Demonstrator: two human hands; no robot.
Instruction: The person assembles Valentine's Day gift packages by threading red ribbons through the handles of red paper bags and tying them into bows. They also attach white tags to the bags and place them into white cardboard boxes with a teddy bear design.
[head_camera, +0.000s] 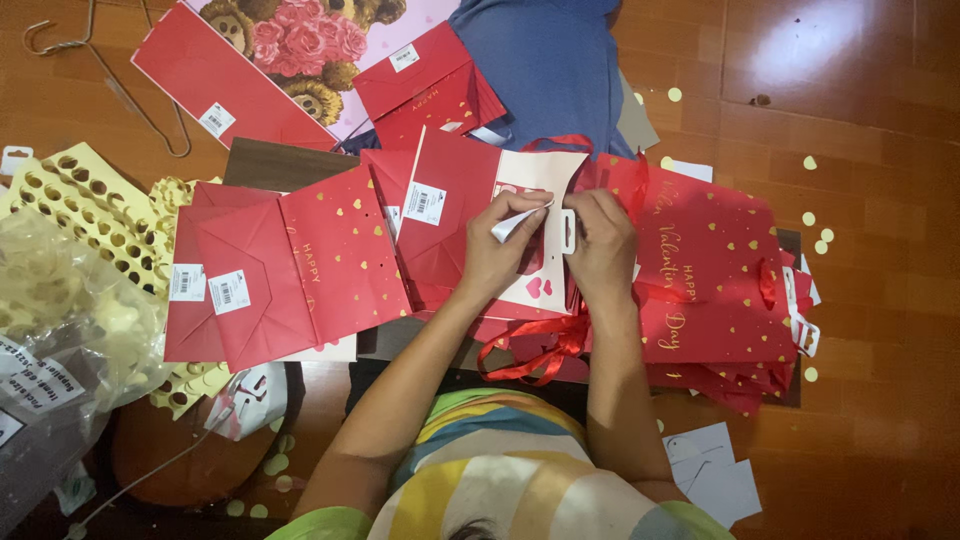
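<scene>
My left hand (497, 255) pinches a white paper strip (515, 222) between thumb and forefinger. My right hand (603, 250), fingers curled together, presses the pink gift bag (545, 175) at 12 o'clock, with red gift bags (290, 270) at 9 o'clock.

Home floor used as a craft workspace: wooden floorboards (860, 150), with flat red gift bags (290, 270) and punched yellow sheets (90, 205) piled on them.

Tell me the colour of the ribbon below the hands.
Red ribbon, seen in the head view.
</scene>
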